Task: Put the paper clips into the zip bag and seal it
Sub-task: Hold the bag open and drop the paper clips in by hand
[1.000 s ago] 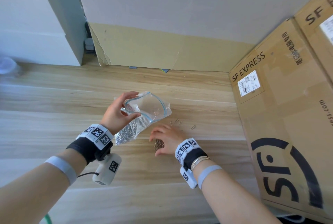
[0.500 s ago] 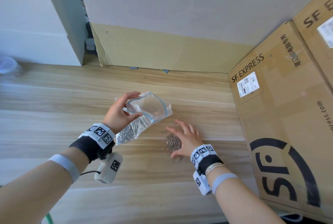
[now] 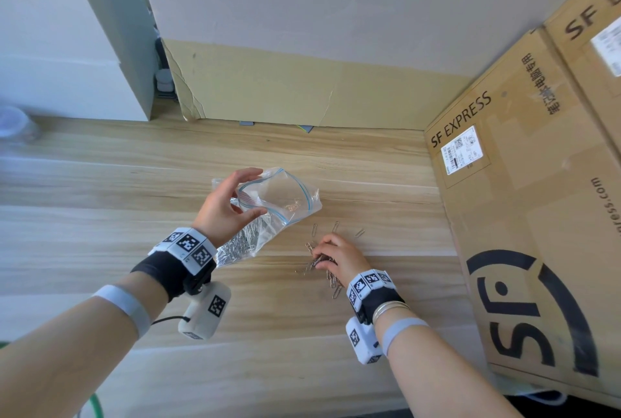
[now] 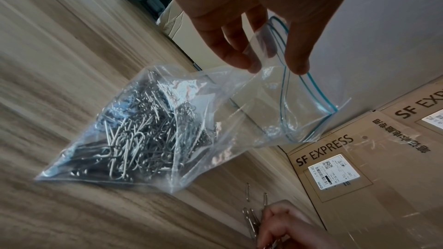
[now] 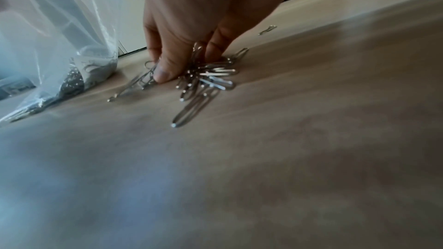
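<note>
A clear zip bag (image 3: 279, 199) (image 4: 215, 120) with a blue seal line stands on the wooden table, mouth wide open. My left hand (image 3: 232, 206) (image 4: 271, 63) pinches its rim between thumb and fingers. Many silver paper clips (image 4: 134, 147) fill its lower corner. To its right, my right hand (image 3: 332, 256) (image 5: 182, 63) curls down over a small pile of loose paper clips (image 3: 322, 266) (image 5: 206, 80) on the table, thumb and fingers closing round several. A few single clips (image 3: 336, 226) lie scattered just beyond the hand.
Large SF Express cardboard boxes (image 3: 537, 216) wall off the right side, close to my right hand. A flat cardboard sheet (image 3: 302, 91) leans on the back wall. A white cabinet (image 3: 84, 48) stands at the back left. The wooden table (image 3: 100, 199) stretches left.
My right hand, spread flat over the clips half a second ago, has pulled back a little and curled its fingers round the pile. The left hand keeps holding the bag open.
</note>
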A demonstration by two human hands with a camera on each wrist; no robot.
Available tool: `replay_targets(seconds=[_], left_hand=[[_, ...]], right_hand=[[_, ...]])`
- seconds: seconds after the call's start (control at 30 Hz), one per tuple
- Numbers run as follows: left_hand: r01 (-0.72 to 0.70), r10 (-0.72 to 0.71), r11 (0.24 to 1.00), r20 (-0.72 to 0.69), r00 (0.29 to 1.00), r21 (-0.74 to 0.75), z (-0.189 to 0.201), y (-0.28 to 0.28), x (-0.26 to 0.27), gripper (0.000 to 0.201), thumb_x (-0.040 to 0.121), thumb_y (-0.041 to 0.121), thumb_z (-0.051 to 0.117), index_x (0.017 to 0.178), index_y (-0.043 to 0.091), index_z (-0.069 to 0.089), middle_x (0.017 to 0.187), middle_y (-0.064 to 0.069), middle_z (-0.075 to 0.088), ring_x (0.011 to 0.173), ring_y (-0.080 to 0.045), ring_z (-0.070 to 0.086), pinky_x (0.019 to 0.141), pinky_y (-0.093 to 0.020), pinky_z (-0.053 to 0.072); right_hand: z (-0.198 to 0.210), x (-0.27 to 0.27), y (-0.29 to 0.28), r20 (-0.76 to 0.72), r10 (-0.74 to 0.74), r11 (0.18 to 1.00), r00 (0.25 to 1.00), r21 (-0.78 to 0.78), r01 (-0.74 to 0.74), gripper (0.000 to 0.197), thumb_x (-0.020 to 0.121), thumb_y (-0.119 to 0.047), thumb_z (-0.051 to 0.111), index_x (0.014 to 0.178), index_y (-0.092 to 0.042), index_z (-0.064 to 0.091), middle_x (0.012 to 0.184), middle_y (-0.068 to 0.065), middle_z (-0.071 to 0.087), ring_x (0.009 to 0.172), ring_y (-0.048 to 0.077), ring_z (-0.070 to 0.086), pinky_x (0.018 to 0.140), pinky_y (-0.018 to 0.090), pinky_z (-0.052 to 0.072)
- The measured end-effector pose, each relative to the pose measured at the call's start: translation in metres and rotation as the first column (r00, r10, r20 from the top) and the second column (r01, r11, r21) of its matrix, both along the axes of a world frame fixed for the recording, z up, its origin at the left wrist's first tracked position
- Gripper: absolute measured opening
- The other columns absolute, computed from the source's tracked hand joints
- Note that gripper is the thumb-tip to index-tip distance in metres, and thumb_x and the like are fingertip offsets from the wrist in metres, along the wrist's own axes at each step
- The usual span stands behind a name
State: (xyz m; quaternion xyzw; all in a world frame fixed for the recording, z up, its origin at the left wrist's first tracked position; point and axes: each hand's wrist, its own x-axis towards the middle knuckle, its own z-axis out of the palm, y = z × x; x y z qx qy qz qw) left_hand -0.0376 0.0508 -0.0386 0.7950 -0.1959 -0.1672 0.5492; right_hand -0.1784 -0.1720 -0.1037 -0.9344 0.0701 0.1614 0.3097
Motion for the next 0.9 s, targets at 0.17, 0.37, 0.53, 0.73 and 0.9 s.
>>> replay_targets(seconds=[0.17, 0.37, 0.53, 0.73, 0.9], left_hand=[[-0.001, 0.001, 1.000, 0.002, 1.000, 0.007, 0.001, 0.002, -0.001, 0.063, 0.071, 0.008, 0.075, 0.113, 0.043, 0.043, 0.110, 0.031, 0.049, 0.087, 0.007, 0.051, 0.067, -0.027, 0.049], [0.009, -0.009, 1.000, -0.001, 1.000, 0.007, 0.002, 0.004, -0.001, 0.067, 0.071, 0.010, 0.076, 0.108, 0.053, 0.040, 0.103, 0.050, 0.047, 0.087, 0.012, 0.050, 0.065, -0.023, 0.049], [0.025, -0.025, 1.000, 0.007, 1.000, 0.003, 0.004, 0.005, -0.001, 0.070, 0.071, 0.011, 0.076, 0.106, 0.060, 0.040, 0.104, 0.051, 0.045, 0.089, 0.010, 0.051, 0.065, -0.021, 0.050], [0.051, -0.050, 0.999, 0.021, 0.998, -0.010, 0.005, 0.000, -0.003, 0.066, 0.070, 0.009, 0.076, 0.108, 0.051, 0.041, 0.106, 0.053, 0.042, 0.093, 0.015, 0.049, 0.063, -0.021, 0.049], [0.064, -0.064, 0.998, 0.031, 0.997, -0.014, 0.005, -0.004, -0.005, 0.073, 0.069, 0.006, 0.076, 0.104, 0.061, 0.042, 0.107, 0.049, 0.045, 0.086, 0.011, 0.051, 0.061, -0.023, 0.048]], right_hand=[[0.001, 0.007, -0.002, 0.029, -0.002, 1.000, 1.000, 0.027, 0.001, 0.010, 0.078, -0.009, 0.066, 0.088, -0.008, 0.068, 0.094, 0.010, 0.063, 0.086, 0.024, 0.059, 0.078, 0.026, 0.043], [0.010, 0.011, -0.004, 0.071, -0.028, 0.999, 0.997, 0.045, 0.025, 0.013, 0.078, -0.007, 0.066, 0.089, -0.001, 0.069, 0.092, 0.016, 0.067, 0.081, 0.025, 0.061, 0.080, 0.029, 0.047], [0.046, 0.014, -0.010, 0.172, -0.141, 0.987, 0.975, 0.106, 0.124, 0.013, 0.080, -0.009, 0.065, 0.092, -0.004, 0.069, 0.091, 0.009, 0.066, 0.067, 0.015, 0.061, 0.066, 0.022, 0.054], [0.106, 0.051, -0.003, 0.382, -0.121, 0.991, 0.916, 0.097, 0.091, 0.009, 0.080, -0.010, 0.065, 0.088, -0.007, 0.068, 0.085, 0.000, 0.062, 0.057, 0.011, 0.058, 0.060, 0.021, 0.053], [0.109, 0.087, 0.032, 0.350, 0.047, 0.999, 0.936, 0.002, -0.051, 0.012, 0.077, -0.011, 0.069, 0.088, -0.007, 0.070, 0.086, 0.010, 0.066, 0.065, 0.012, 0.054, 0.069, 0.027, 0.048]])
